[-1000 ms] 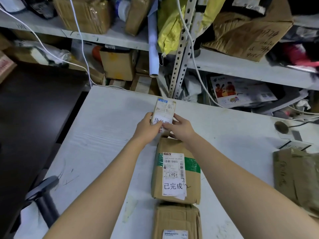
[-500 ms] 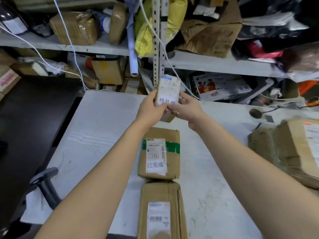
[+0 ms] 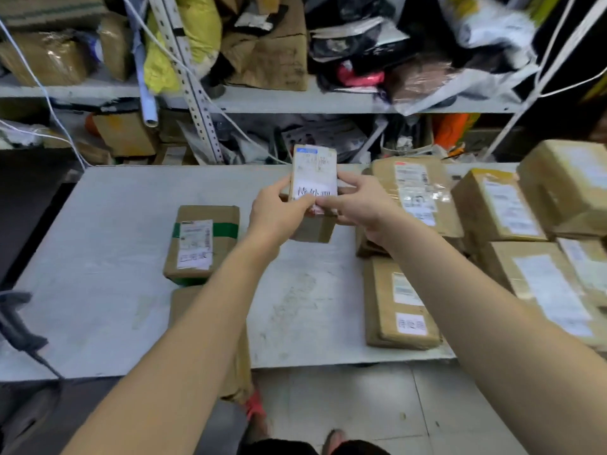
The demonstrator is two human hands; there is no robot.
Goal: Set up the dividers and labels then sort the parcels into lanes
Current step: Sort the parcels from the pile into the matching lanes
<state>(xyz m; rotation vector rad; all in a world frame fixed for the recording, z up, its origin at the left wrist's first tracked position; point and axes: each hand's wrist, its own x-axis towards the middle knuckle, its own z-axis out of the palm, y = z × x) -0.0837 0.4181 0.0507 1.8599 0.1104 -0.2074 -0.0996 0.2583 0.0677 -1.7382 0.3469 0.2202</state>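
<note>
- Table point(image 3: 98, 257) carries a green-taped parcel point(image 3: 202, 244) at left, a pile of parcels point(image 3: 496, 205) at right.
- Above its middle, left hand point(image 3: 279, 211) and right hand point(image 3: 361, 205) pinch an upright labelled box point(image 3: 313, 175) between fingers and thumbs, low on its sides.
- Shelves point(image 3: 262, 101) crammed with packages stand behind.

Both bare forearms point(image 3: 197, 323) are stretched forward, and a small brown cardboard parcel with a white label point(image 3: 315, 172) is gripped at its lower end by the left hand point(image 3: 276, 208) and the right hand point(image 3: 358, 205), fingers curled round its sides.
</note>
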